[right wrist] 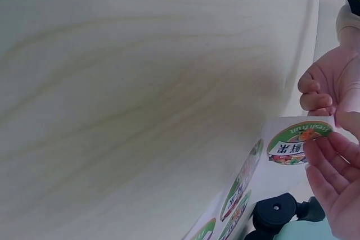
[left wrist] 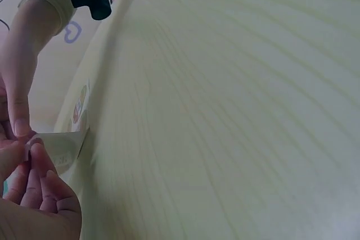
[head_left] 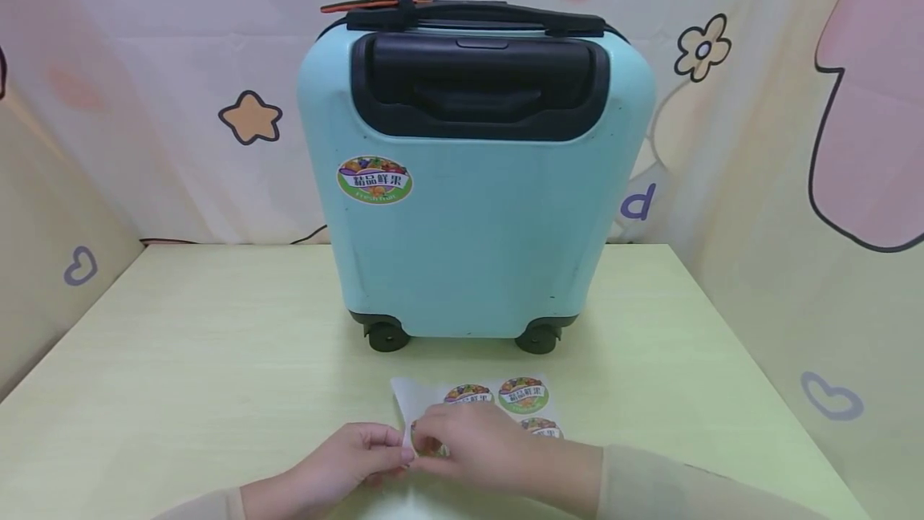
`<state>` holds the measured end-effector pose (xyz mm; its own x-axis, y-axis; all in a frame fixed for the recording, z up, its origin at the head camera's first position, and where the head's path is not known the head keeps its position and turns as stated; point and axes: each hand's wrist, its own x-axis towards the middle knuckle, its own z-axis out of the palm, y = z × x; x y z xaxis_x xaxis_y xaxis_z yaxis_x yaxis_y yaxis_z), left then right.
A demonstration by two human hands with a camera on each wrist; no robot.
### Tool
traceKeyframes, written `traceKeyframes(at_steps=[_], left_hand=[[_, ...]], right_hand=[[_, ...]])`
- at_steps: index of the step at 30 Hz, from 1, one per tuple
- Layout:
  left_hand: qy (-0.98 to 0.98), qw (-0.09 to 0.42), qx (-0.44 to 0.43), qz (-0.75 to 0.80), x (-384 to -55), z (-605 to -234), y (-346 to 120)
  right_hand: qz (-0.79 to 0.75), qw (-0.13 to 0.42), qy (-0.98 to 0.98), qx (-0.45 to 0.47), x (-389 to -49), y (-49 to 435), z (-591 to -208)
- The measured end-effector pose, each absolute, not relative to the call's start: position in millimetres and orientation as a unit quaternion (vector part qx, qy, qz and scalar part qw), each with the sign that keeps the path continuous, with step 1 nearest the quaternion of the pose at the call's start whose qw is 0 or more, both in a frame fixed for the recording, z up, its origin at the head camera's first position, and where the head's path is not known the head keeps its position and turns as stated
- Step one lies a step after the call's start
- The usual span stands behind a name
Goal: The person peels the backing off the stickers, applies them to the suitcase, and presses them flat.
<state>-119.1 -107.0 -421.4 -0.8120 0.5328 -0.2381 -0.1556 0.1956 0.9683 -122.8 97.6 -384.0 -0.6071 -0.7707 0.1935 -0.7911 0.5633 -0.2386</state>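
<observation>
We count one suitcase (head_left: 476,239) on one desk (head_left: 216,327), with one oval label (head_left: 374,180) at the suitcase's upper left. In front of the suitcase, one sticker sheet (head_left: 412,400) carries four visible stickers (head_left: 523,396). Two hands meet at its raised left end: the left hand (head_left: 350,456) has its grip pinching the edge; the right hand (head_left: 491,444) touches one sticker, and whether its grip pinches anything we cannot tell. Only the right wrist view shows that sticker's lettering; only the left, the sheet's pale back.
</observation>
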Motion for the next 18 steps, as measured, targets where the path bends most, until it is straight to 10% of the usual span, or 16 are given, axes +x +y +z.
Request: traceKeyframes(at_steps=[18], left_hand=[[0.724,0.267,0.128,0.623,-119.1,-417.5,-108.5]], right_hand=[[0.191,-0.01,-0.888,0.418,-124.6,96.8,-380.8]])
